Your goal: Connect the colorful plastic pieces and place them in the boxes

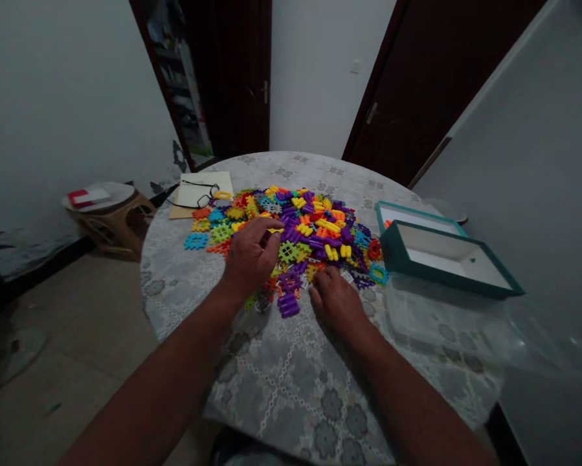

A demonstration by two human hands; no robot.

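Note:
A heap of colourful plastic building blocks (314,244) covers the middle of the table. At its near left side is my left hand (252,254), thumb and index finger closed around what looks like a yellow block (274,230). My right hand (338,296) rests at the near right edge of the heap, fingers curled downward; its fingertips are partly hidden, and I cannot make out what they grip. Between the hands lie a purple square block (289,281) and a purple ribbed block (289,305). A green lattice block (287,252) sits just right of my left thumb.
The round table (281,395) wears a patterned cloth. On the right stand a teal box (446,279), its lid (417,217) behind it, and a clear plastic container (431,317). Glasses (204,199) lie on papers (223,181) at the back left. A stool (111,223) stands beyond.

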